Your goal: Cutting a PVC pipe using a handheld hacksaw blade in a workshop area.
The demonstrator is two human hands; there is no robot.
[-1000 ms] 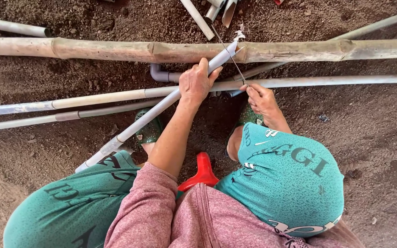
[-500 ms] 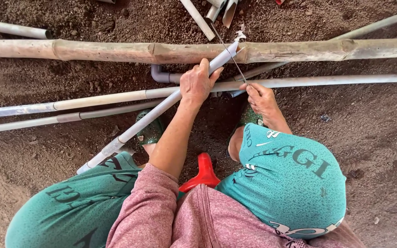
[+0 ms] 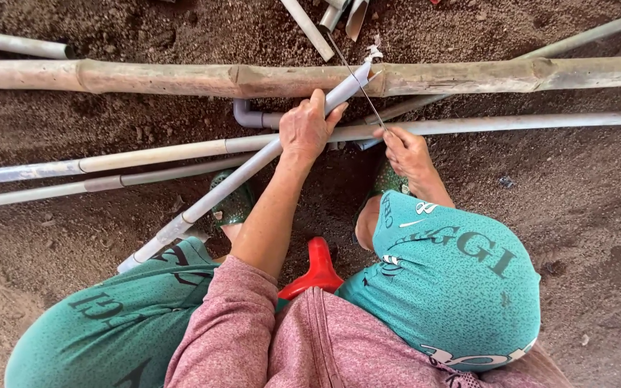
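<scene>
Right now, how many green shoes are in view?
2. One green shoe lies under the slanted pipe gripped by the left hand; the other shoe sits below the right hand, mostly hidden.

Left hand (image 3: 309, 129) fingers curled shut (arm outstretched), right hand (image 3: 405, 149) pinching closed

there is one view only, from the person's head, aimed almost straight down over their own knees and arms at the dirt ground (image 3: 583, 215). it sits close: the lap fills the near edge, the bamboo pole (image 3: 181, 77) crosses left to right near the far edge. with no second view, nothing is shared.
</scene>
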